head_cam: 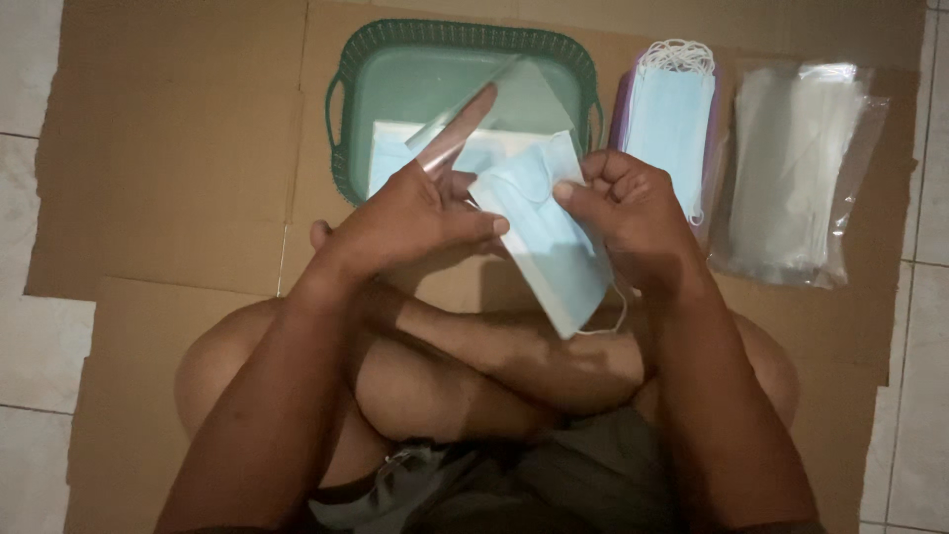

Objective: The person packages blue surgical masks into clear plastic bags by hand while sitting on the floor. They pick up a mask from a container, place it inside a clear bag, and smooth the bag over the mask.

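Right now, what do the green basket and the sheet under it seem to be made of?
The green basket looks like moulded plastic: smooth, slightly glossy floor, with a woven-pattern rim and moulded handles. The brown sheet under it looks like corrugated cardboard, matte, with fold creases and rough cut edges, laid over pale floor tiles.

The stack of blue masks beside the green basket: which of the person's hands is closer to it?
Right. The right hand is just beside the stack of blue masks, nearly touching its lower edge. The left hand is farther off, in front of the green basket.
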